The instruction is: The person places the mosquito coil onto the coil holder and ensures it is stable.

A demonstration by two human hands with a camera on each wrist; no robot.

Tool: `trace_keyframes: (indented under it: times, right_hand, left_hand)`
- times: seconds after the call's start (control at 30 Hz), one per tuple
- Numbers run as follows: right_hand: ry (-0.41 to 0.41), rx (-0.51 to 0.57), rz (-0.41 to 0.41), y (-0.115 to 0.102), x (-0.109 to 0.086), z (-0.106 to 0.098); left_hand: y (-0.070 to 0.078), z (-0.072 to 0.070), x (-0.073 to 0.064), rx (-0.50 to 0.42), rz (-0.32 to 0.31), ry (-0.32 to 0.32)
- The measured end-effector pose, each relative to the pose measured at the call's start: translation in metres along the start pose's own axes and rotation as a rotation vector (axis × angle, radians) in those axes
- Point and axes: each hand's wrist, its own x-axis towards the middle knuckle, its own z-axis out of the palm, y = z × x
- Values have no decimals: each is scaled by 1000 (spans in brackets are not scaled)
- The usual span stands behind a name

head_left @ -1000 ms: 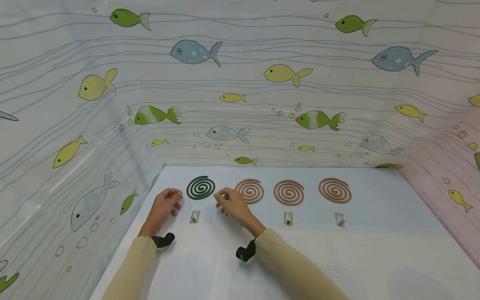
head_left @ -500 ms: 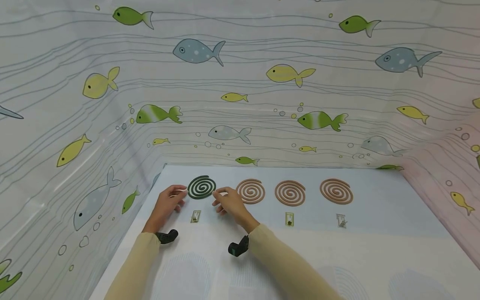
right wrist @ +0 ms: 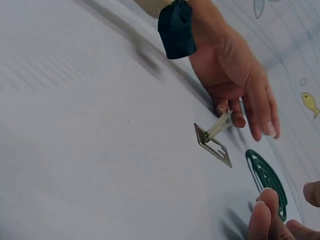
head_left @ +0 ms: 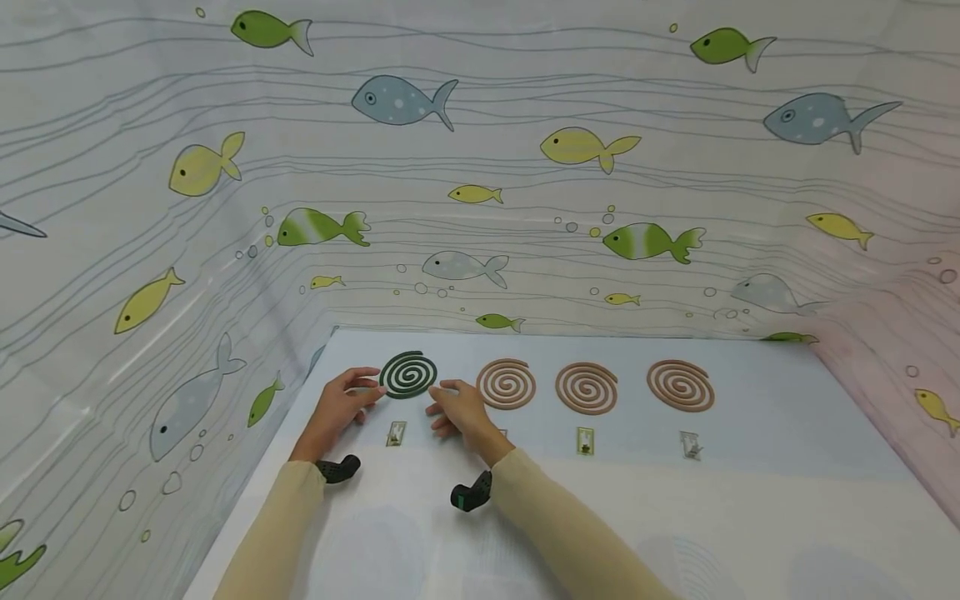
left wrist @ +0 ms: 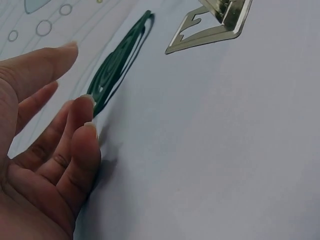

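Note:
A green mosquito coil [head_left: 408, 375] lies flat on the table near its far left corner. At the coil's left edge is my left hand [head_left: 343, 407], thumb and fingers apart and loosely bent; in the left wrist view its fingertips [left wrist: 86, 100] overlap the coil's near end. My right hand [head_left: 461, 412] is at the opposite edge, index finger and thumb beside the rim, the other fingers bent beneath. Nothing is gripped by either hand. Between the wrists, nearer me, sits a small metal coil stand [head_left: 396, 433] with its prong raised, also plain in the right wrist view.
Three brown mosquito coils, the nearest [head_left: 506, 384] just beyond my right hand, continue the row rightward. More metal stands [head_left: 585, 442] lie in front of them, one partly hidden by my right wrist. Fish-printed sheeting [head_left: 465, 233] walls the table's back and sides.
Both hands have edged in toward the green coil's rim, the left one moving right and slightly away from me. The coils and stands lie as before; the head view has shifted slightly.

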Motion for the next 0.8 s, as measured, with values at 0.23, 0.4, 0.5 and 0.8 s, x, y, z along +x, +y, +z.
trace_keyframes:
  times: [0.23, 0.4, 0.5, 0.8]
  right_hand:
    - [-4, 10, 20, 2, 7, 1]
    - [5, 14, 28, 2, 11, 3]
    - [2, 5, 25, 2, 13, 3]
    - [-30, -1, 16, 1, 19, 1]
  left_hand:
    - [-5, -2, 3, 30, 4, -5]
    - [-6, -4, 6, 37, -17, -18]
    - [-7, -5, 8, 37, -40, -40]
    - [-11, -5, 12, 35, -49, -41]
